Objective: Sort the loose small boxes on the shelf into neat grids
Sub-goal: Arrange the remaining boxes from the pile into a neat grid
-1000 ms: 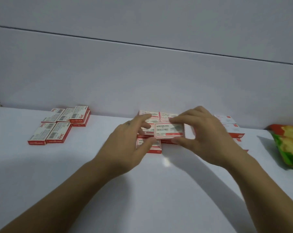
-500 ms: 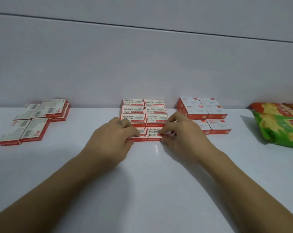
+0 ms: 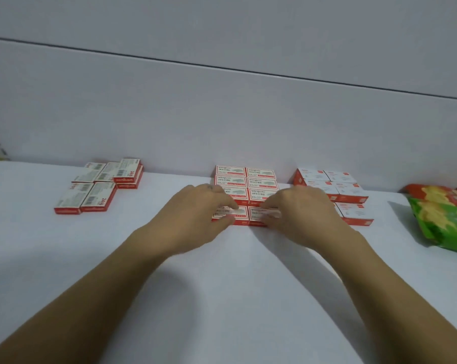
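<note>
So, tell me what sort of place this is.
Probably a shop or stockroom: a long white shelf against a plain wall panel, identical red-and-white small boxes laid out in groups, and packaged snack bags at the right end.

Blurred lettering on front boxes [image 3: 241,215]
</note>
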### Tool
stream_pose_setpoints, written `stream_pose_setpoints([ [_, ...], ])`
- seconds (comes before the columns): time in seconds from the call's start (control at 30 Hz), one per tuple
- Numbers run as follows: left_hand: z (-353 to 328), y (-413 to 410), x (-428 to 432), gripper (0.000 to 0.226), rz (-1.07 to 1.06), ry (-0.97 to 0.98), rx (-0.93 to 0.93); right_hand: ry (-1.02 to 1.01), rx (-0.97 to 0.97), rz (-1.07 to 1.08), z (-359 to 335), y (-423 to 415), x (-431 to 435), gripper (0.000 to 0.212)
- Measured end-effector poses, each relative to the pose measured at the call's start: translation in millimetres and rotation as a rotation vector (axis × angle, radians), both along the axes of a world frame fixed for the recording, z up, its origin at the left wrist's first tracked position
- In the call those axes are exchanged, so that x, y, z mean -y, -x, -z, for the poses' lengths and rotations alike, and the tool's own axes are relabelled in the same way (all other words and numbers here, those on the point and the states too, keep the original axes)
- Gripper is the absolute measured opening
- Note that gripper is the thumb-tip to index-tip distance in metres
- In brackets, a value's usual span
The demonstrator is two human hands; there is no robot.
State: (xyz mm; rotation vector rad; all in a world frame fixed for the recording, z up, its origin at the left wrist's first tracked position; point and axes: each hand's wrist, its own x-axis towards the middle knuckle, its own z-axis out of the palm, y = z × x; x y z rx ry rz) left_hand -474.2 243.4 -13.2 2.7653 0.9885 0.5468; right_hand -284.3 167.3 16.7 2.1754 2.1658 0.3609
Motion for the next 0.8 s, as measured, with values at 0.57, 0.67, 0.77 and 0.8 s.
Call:
stream_pose_setpoints([
  [0.57,-21,162,-42,0.060,-0.490,-0.084,-0.095,0.039,-0.248,-0.256,-16,141,-103,0.062],
  [0.67,-18,183,-47,0.060,-0.519,-0.059,-0.100,0.104,-0.265,-0.257,-7,168,-125,0.061],
  [0.77,-17,195,-51,0.060,-0.527,-0.041,-0.093,0.103,-0.303,-0.178,4,191,-146,0.057],
  [0.8,-17,198,-53,0.060,-0.527,-0.041,-0.092,0.091,-0.322,-0.133,7,197,-153,0.055],
])
